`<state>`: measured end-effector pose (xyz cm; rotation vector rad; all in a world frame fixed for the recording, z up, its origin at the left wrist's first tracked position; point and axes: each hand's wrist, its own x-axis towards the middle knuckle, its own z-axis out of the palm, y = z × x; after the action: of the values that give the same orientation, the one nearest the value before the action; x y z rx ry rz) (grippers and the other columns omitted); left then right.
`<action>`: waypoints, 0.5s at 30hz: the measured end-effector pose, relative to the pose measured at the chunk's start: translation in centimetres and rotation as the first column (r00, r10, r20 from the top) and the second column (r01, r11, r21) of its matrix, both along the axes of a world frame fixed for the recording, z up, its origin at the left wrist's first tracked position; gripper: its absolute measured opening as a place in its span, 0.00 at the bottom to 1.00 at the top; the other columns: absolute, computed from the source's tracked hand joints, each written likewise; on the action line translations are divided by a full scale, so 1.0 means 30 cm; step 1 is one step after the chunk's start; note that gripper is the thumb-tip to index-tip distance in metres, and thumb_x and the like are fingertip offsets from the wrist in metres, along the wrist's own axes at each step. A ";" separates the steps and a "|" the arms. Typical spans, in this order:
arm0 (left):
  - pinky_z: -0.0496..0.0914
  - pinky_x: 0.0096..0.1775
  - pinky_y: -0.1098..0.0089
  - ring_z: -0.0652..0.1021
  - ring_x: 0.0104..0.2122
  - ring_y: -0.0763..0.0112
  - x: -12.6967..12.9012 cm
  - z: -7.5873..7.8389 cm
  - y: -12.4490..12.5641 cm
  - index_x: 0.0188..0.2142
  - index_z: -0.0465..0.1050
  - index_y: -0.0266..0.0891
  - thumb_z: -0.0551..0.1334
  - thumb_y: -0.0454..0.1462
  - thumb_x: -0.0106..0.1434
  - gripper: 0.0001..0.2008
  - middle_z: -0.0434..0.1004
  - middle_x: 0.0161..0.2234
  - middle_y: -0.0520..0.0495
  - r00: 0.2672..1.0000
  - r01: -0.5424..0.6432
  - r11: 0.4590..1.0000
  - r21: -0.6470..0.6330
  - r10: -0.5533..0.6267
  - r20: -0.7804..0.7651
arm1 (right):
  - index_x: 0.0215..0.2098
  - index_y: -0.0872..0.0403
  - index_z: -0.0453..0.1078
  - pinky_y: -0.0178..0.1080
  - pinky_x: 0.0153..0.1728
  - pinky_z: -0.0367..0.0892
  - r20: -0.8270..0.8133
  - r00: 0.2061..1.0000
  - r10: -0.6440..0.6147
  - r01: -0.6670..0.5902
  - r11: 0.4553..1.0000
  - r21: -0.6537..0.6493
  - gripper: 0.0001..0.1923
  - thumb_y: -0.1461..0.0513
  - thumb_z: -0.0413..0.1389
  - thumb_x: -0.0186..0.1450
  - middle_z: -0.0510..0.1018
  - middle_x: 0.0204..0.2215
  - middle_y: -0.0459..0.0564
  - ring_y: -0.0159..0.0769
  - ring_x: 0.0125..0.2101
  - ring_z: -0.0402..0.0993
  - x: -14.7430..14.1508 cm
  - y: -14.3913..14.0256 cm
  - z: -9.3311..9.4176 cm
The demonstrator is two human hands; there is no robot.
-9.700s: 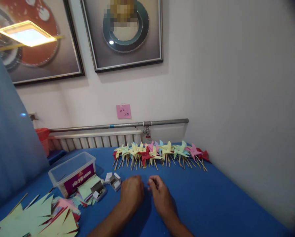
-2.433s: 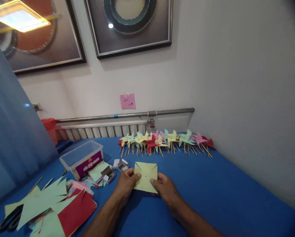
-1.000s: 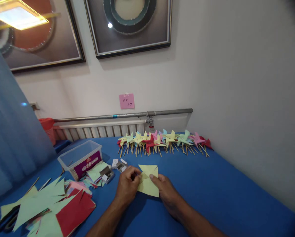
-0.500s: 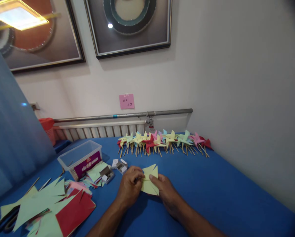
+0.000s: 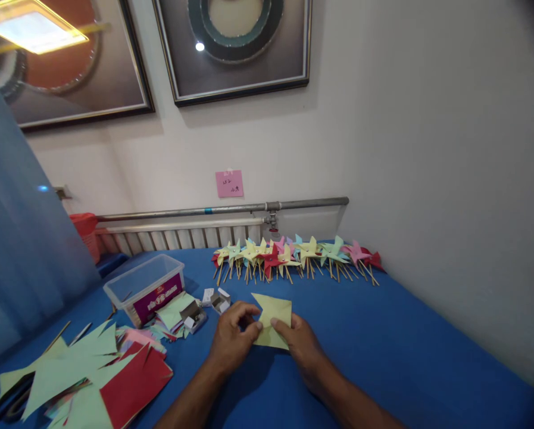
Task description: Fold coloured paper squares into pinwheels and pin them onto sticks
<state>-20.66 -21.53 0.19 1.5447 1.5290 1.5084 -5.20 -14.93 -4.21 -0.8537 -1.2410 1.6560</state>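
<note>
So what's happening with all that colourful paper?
A person is folding a yellow paper square on the blue table, with the left hand and right hand both pinching it. A row of finished pinwheels lies by the wall. Cut paper sheets and a clear plastic box sit to the left.

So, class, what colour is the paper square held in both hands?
Pale yellow paper square, clearest in the head view.

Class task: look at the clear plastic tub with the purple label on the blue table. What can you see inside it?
The clear plastic tub looks nearly empty; a thin stick-like piece or two shows through its wall. The purple label covers the front bottom.
</note>
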 end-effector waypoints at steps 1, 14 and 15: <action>0.65 0.33 0.69 0.73 0.28 0.67 -0.003 -0.002 0.004 0.32 0.80 0.40 0.67 0.37 0.54 0.05 0.77 0.29 0.48 0.998 -0.014 0.999 -0.045 0.016 0.053 | 0.42 0.55 0.78 0.44 0.37 0.74 -0.003 1.000 0.004 -0.004 1.000 -0.001 0.21 0.51 0.66 0.55 0.86 0.33 0.52 0.46 0.33 0.82 0.002 -0.001 0.004; 0.55 0.25 0.71 0.63 0.18 0.75 0.008 -0.008 0.014 0.21 0.73 0.42 0.72 0.47 0.46 0.14 0.69 0.16 0.54 0.923 0.164 0.950 -0.267 -0.052 0.382 | 0.41 0.57 0.78 0.41 0.35 0.71 0.004 0.995 0.104 -0.104 0.995 -0.005 0.23 0.48 0.67 0.55 0.86 0.32 0.52 0.45 0.32 0.82 0.013 -0.042 0.045; 0.55 0.25 0.71 0.63 0.18 0.75 0.007 -0.008 0.015 0.21 0.73 0.42 0.72 0.47 0.46 0.14 0.69 0.16 0.54 0.921 0.171 0.948 -0.268 -0.057 0.385 | 0.41 0.57 0.78 0.41 0.34 0.71 0.007 0.994 0.107 -0.107 0.994 -0.006 0.24 0.48 0.67 0.55 0.86 0.31 0.52 0.45 0.32 0.81 0.013 -0.042 0.046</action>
<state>-20.44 -21.08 -0.06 1.0807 1.3421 1.3391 -4.80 -16.19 -2.83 -0.8093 -1.3082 1.7429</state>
